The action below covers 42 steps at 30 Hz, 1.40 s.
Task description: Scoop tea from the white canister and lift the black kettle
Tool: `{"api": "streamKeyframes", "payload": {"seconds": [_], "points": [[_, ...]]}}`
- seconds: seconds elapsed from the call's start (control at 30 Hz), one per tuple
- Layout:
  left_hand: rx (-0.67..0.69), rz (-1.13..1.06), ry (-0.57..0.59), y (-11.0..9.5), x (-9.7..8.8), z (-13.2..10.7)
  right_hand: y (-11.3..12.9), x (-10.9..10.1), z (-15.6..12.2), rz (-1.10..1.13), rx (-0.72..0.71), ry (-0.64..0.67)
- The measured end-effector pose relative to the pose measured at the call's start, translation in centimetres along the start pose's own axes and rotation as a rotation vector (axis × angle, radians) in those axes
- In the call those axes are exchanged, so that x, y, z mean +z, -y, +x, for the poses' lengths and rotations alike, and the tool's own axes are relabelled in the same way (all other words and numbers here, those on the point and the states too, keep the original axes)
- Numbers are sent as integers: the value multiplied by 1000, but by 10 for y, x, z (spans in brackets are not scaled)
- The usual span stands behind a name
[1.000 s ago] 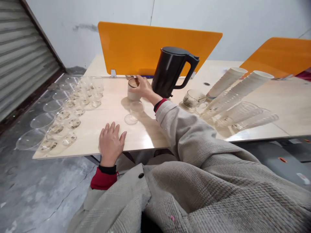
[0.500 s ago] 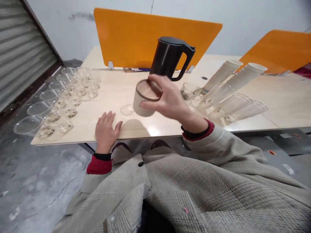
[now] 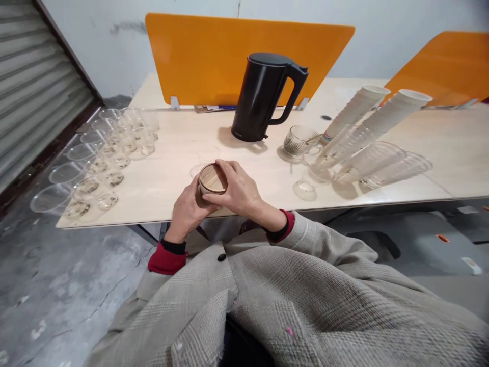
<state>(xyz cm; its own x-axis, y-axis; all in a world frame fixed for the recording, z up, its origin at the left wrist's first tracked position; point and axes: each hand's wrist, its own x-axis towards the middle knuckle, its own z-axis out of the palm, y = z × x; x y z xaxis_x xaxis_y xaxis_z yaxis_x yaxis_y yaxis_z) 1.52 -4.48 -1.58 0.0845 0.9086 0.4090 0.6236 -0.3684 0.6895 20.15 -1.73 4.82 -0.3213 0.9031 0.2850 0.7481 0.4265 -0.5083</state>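
Note:
A small white cup with a brown flat lid [image 3: 211, 179] stands near the front edge of the light wooden table [image 3: 171, 168]. My left hand [image 3: 187, 211] wraps round its side from below. My right hand [image 3: 237, 191] curls over its rim and lid from the right. Both hands are closed on the cup. A black electric kettle [image 3: 263, 97] stands upright behind it, further back on the table.
Several clear plastic cups [image 3: 95, 163] lie in rows at the table's left end. Leaning stacks of white paper cups [image 3: 367, 114] and clear cups [image 3: 378, 163] lie at the right, by a glass mug [image 3: 300, 140]. A clear lid [image 3: 304, 189] lies near them. Orange dividers [image 3: 229, 56] stand behind.
My right hand took the lidded cup from beside the kettle, lifted it and brought it down near the table's front edge. My left hand left the tabletop and closed round the cup.

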Motion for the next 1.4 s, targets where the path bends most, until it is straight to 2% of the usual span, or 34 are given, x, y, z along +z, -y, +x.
{"api": "streamKeyframes", "payload": {"seconds": [0.13, 0.27, 0.47, 0.6, 0.7, 0.8, 0.87, 0.97, 1.07, 1.17, 1.27, 1.4], "points": [[-1, -79, -21, -8, 6, 5, -2, 0, -1, -30, -61, -18], [-39, -87, -63, -8, 12, 7, -7, 4, 3, -61, -140, -100], [-76, -65, -81, -11, 12, 8, -7, 15, 6, -57, -143, -155], [-129, -63, -81, -13, 11, 9, -10, 11, 10, 90, -119, -237], [-133, -94, -73, -12, 11, 9, -27, 0, 16, 191, -120, -373], [-109, -137, -89, -10, 12, 9, -59, -11, 19, 143, -46, -461], [-104, -148, -97, -8, 13, 9, -83, -14, 18, 44, 69, -432], [-102, -131, -104, -5, 13, 9, -109, -11, 14, -103, 231, -295], [-99, -123, -105, -3, 12, 9, -117, -3, 8, -190, 295, -184], [-102, -113, -108, -3, 11, 9, -118, 0, 5, -220, 286, -131], [-109, -86, -117, -3, 10, 10, -121, -14, 4, -213, 268, -162], [-108, -76, -108, -1, 10, 10, -124, -66, 8, -291, 357, -407]]}}
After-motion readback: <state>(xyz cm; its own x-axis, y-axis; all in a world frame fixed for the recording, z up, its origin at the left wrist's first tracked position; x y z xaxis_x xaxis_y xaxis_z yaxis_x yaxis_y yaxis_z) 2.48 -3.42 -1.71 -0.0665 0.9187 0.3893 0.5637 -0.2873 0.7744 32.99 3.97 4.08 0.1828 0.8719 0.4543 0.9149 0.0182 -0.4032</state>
